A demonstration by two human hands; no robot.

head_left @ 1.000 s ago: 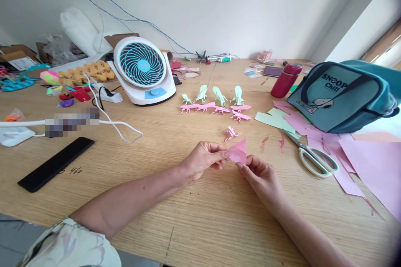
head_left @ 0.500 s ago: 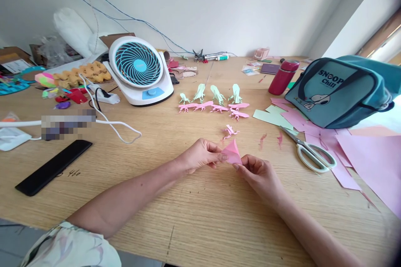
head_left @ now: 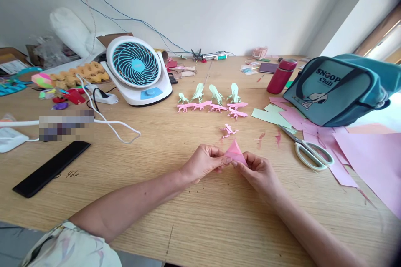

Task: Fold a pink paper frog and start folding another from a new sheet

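A small pink folded paper (head_left: 235,151), triangular with its point away from me, is held just above the wooden table (head_left: 194,221). My left hand (head_left: 208,160) pinches its left corner between thumb and fingers. The lower right edge is pinched by my right hand (head_left: 258,171), its thumb close to the left one. Just beyond the paper sits a small pink origami figure (head_left: 229,131). Farther back, several pink origami insects (head_left: 203,105) stand in a row, with several pale green ones (head_left: 215,94) behind them.
Scissors (head_left: 313,154) lie to the right on pink paper sheets (head_left: 372,162) and beside green paper pieces (head_left: 272,116). Behind them stand a teal bag (head_left: 338,91) and a red bottle (head_left: 282,77). At left are a fan (head_left: 138,71), a white cable (head_left: 125,127) and a black case (head_left: 52,169).
Both hands have drawn closer together on the pink paper, with the thumbs nearly meeting. My left hand has shifted slightly right. The whole view has moved a little.
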